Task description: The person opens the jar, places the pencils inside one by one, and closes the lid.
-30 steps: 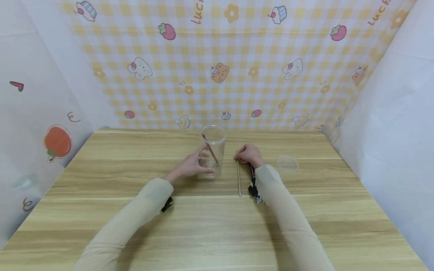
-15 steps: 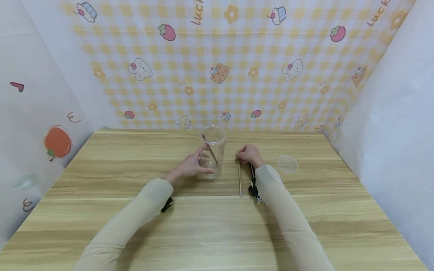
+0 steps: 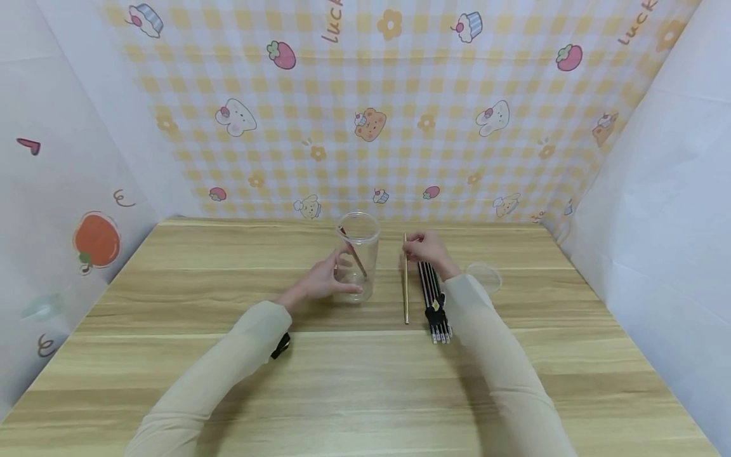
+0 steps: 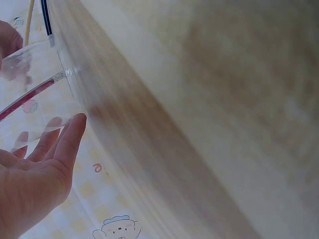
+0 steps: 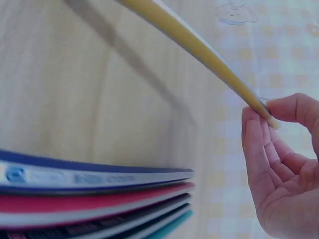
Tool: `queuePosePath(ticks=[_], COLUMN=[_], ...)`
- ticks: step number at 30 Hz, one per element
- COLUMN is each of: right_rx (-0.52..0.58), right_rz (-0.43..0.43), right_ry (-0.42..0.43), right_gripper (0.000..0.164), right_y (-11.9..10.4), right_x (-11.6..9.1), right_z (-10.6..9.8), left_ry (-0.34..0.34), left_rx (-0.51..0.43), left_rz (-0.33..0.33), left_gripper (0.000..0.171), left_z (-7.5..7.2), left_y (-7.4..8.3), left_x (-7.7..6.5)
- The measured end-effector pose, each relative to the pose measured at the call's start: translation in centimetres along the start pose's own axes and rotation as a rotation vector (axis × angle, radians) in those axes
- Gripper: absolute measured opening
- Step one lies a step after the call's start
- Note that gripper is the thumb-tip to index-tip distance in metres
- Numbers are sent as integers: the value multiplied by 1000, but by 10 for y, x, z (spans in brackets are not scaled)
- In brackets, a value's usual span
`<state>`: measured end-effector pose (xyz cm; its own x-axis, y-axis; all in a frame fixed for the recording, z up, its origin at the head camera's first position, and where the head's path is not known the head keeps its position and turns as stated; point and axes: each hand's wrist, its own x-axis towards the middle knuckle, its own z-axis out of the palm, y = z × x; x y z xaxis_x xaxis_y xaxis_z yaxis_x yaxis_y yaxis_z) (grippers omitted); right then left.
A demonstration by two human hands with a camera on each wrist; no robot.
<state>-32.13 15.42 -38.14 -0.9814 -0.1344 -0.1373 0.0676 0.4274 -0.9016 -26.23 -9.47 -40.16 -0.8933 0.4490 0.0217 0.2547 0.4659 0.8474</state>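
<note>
A clear plastic cup (image 3: 371,257) stands upright on the table, a dark red pencil (image 3: 355,252) leaning inside it. My left hand (image 3: 320,279) holds the cup low on its left side, thumb in front and fingers behind; the left wrist view shows the fingers (image 4: 70,142) against the clear wall. To the cup's right, my right hand (image 3: 427,250) pinches a gold-yellow pencil (image 3: 406,285) near its far end between thumb and fingertips. In the right wrist view this pencil (image 5: 199,50) slants above the table, casting a shadow below it.
Beside the right forearm lies a bundle of striped pencils (image 3: 431,285) with a black band (image 3: 436,315) round it. A clear round lid (image 3: 484,277) lies further right. A small black object (image 3: 281,346) shows by the left sleeve. A patterned cloth (image 3: 365,158) hangs behind the table.
My right hand has moved away from me and slightly right with the gold-yellow pencil, uncovering more of the pencil bundle. My left hand and the cup have stayed put.
</note>
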Motion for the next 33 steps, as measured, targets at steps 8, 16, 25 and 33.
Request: queuePosePath(ticks=[8, 16, 25, 33], right_rx=[108, 185, 310, 487], right_rz=[-46, -147, -207, -313], right_ry=[76, 184, 322, 429], right_gripper=[28, 29, 32, 27], right_y=[-14, -27, -43, -62], right_x=[-5, -15, -23, -35], right_z=[-12, -24, -36, -45], left_ry=[6, 4, 3, 3], left_rx=[6, -12, -10, -15], left_rz=[-5, -3, 5, -6], left_gripper=[84, 84, 83, 85], left_z=[0, 0, 0, 0], left_y=[-2, -3, -2, -1], left_x=[0, 1, 1, 1])
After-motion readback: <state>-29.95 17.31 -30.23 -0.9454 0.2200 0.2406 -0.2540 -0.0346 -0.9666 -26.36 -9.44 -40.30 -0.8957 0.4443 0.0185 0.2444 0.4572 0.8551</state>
